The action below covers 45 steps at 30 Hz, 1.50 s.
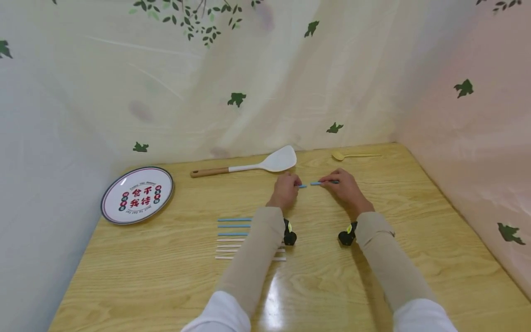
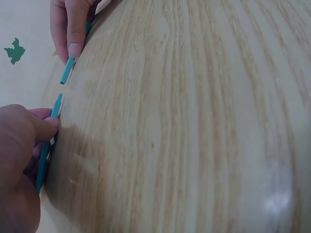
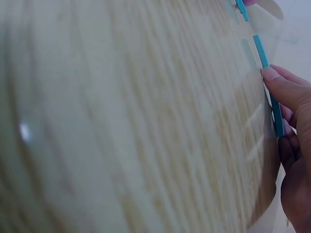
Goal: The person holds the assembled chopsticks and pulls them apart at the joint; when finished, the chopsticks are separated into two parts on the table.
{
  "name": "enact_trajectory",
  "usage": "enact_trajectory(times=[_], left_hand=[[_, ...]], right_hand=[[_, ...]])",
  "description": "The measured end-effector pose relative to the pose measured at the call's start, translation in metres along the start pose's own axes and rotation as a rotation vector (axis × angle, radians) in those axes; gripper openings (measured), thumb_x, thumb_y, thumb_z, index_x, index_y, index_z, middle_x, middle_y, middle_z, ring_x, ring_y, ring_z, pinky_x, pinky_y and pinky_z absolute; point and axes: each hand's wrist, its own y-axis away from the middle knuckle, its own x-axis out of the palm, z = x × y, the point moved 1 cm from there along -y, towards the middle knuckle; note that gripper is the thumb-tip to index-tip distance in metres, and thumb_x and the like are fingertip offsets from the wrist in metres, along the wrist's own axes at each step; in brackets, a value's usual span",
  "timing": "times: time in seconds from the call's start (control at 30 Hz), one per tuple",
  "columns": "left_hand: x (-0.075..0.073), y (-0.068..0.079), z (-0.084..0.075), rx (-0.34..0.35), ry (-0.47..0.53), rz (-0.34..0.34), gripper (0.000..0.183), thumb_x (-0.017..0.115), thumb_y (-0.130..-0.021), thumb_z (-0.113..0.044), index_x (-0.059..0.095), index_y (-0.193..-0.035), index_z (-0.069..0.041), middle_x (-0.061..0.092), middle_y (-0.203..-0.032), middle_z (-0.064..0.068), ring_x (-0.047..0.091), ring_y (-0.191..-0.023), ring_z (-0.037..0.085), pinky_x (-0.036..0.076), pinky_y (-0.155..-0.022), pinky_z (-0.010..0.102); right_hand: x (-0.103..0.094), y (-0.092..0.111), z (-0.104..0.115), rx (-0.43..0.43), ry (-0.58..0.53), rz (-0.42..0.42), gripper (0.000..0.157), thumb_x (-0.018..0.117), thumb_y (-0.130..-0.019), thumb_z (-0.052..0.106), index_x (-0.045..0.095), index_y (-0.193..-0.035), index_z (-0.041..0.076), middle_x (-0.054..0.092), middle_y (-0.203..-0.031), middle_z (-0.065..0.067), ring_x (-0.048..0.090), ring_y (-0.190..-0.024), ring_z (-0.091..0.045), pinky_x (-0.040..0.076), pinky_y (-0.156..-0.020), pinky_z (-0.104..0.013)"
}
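My left hand (image 1: 285, 191) pinches a slim blue stick (image 2: 43, 164) between thumb and fingers, above the back middle of the table. This stick has a narrower tip, which points at a second blue stick (image 3: 260, 50). My right hand (image 1: 346, 188) pinches that second stick, whose facing end looks square-cut. The two ends stand nearly in line, with a small gap between them. Part of each stick is hidden by the fingers. Near my left forearm, blue sticks (image 1: 234, 226) and several white sticks (image 1: 229, 257) lie in parallel rows, partly covered by the sleeve.
Behind my left hand lies a white spatula (image 1: 280, 159) with a wooden handle. A gold spoon (image 1: 338, 156) rests at the back right. The round plate (image 1: 120, 180) with red lettering sits at the left. A leaf-printed cloth (image 1: 265, 83) hangs behind the wooden table (image 1: 145, 276).
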Motion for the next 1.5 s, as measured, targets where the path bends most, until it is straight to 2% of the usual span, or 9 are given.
enact_trajectory(times=[0.27, 0.47, 0.6, 0.8, 0.93, 1.07, 1.23, 1.37, 1.5], left_hand=[[0.003, 0.004, 0.000, 0.003, -0.003, -0.040, 0.012, 0.062, -0.090, -0.008, 0.069, -0.099, -0.012, 0.059, -0.101, 0.005, 0.055, -0.099, 0.022, 0.045, -0.084, 0.032], [0.003, 0.008, 0.001, -0.015, -0.010, -0.045, 0.011, 0.061, -0.092, -0.010, 0.069, -0.099, -0.013, 0.060, -0.102, 0.005, 0.056, -0.100, 0.023, 0.045, -0.086, 0.035], [0.004, 0.009, 0.002, -0.019, -0.017, -0.052, 0.011, 0.061, -0.092, -0.010, 0.069, -0.098, -0.013, 0.059, -0.102, 0.004, 0.056, -0.101, 0.023, 0.044, -0.087, 0.035], [0.004, 0.008, 0.004, -0.020, -0.026, -0.043, 0.010, 0.060, -0.093, -0.011, 0.068, -0.099, -0.013, 0.059, -0.103, 0.004, 0.055, -0.102, 0.024, 0.044, -0.087, 0.037], [0.002, 0.009, 0.003, -0.014, -0.074, -0.032, 0.012, 0.058, -0.094, -0.011, 0.066, -0.102, -0.014, 0.058, -0.107, 0.004, 0.054, -0.104, 0.024, 0.043, -0.088, 0.037], [-0.002, 0.012, -0.002, 0.016, -0.146, -0.046, 0.015, 0.058, -0.094, -0.014, 0.064, -0.107, -0.015, 0.057, -0.112, 0.004, 0.052, -0.108, 0.023, 0.043, -0.090, 0.037], [-0.011, 0.020, -0.012, 0.076, -0.170, -0.074, 0.018, 0.060, -0.095, -0.024, 0.062, -0.110, -0.015, 0.055, -0.111, 0.003, 0.051, -0.107, 0.021, 0.043, -0.092, 0.035], [-0.021, 0.029, -0.016, 0.127, -0.129, -0.095, 0.020, 0.061, -0.094, -0.029, 0.063, -0.109, -0.014, 0.055, -0.107, 0.002, 0.052, -0.103, 0.020, 0.044, -0.090, 0.032], [-0.031, 0.039, -0.010, 0.185, -0.034, -0.123, 0.024, 0.060, -0.094, -0.031, 0.063, -0.107, -0.011, 0.056, -0.104, 0.003, 0.053, -0.097, 0.018, 0.046, -0.085, 0.030]], right_hand=[[0.000, 0.002, -0.002, 0.042, -0.026, 0.029, 0.019, 0.069, -0.089, 0.022, 0.076, -0.103, 0.012, 0.056, -0.100, -0.013, 0.050, -0.090, -0.026, 0.039, -0.077, -0.036], [0.002, 0.004, 0.001, 0.063, -0.064, 0.055, 0.020, 0.067, -0.090, 0.020, 0.074, -0.106, 0.010, 0.054, -0.104, -0.013, 0.049, -0.092, -0.027, 0.040, -0.080, -0.039], [0.002, 0.005, 0.004, 0.050, -0.055, 0.059, 0.020, 0.066, -0.091, 0.019, 0.074, -0.107, 0.010, 0.054, -0.105, -0.014, 0.049, -0.093, -0.028, 0.040, -0.082, -0.042], [0.005, 0.004, 0.002, 0.055, -0.064, 0.065, 0.021, 0.066, -0.091, 0.019, 0.074, -0.108, 0.011, 0.053, -0.105, -0.013, 0.049, -0.093, -0.027, 0.039, -0.081, -0.039], [0.005, 0.002, 0.002, 0.011, -0.043, 0.062, 0.021, 0.066, -0.091, 0.018, 0.073, -0.109, 0.009, 0.055, -0.103, -0.013, 0.049, -0.091, -0.027, 0.040, -0.079, -0.038], [0.003, 0.000, 0.004, -0.051, -0.020, 0.064, 0.024, 0.067, -0.090, 0.015, 0.070, -0.112, 0.005, 0.057, -0.103, -0.016, 0.051, -0.092, -0.030, 0.042, -0.081, -0.043], [0.001, -0.004, 0.008, -0.050, 0.044, 0.080, 0.032, 0.068, -0.088, 0.016, 0.066, -0.117, 0.004, 0.058, -0.111, -0.019, 0.051, -0.101, -0.034, 0.041, -0.089, -0.050], [-0.002, -0.005, 0.015, -0.078, 0.109, 0.036, 0.032, 0.069, -0.088, 0.018, 0.065, -0.117, 0.004, 0.058, -0.115, -0.021, 0.051, -0.107, -0.040, 0.038, -0.094, -0.055], [-0.006, -0.003, 0.026, -0.124, 0.059, -0.031, 0.030, 0.070, -0.087, 0.015, 0.066, -0.113, 0.003, 0.059, -0.117, -0.023, 0.049, -0.111, -0.043, 0.036, -0.097, -0.058]])
